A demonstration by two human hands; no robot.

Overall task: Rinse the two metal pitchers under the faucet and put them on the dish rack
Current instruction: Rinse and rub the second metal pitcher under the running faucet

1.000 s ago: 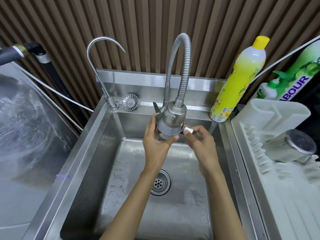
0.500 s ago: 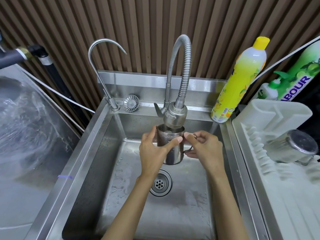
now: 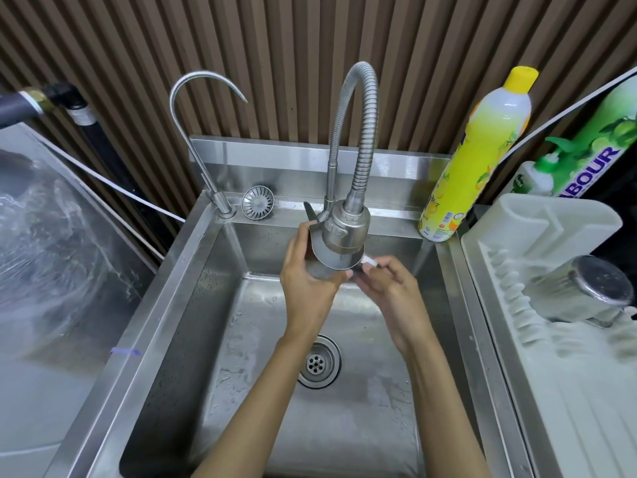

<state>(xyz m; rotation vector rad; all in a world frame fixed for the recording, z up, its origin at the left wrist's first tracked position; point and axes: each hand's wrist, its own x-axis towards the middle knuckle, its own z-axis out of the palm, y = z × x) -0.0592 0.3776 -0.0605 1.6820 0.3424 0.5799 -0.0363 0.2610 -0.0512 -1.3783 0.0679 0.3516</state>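
Note:
A metal pitcher is held up tight against the spray head of the flexible faucet, over the steel sink. The faucet head hides most of it. My left hand wraps around its body from the left. Fingertips of my right hand pinch its handle on the right. The second metal pitcher lies tilted, bottom towards me, on the white dish rack to the right of the sink.
A thin curved tap and a loose strainer sit at the sink's back left. A yellow detergent bottle stands at the back right corner, with green soap containers behind the rack. The drain lies below my hands.
Half a second ago the pitcher hung lower under the faucet with its rim showing; both hands have since raised it up against the faucet head.

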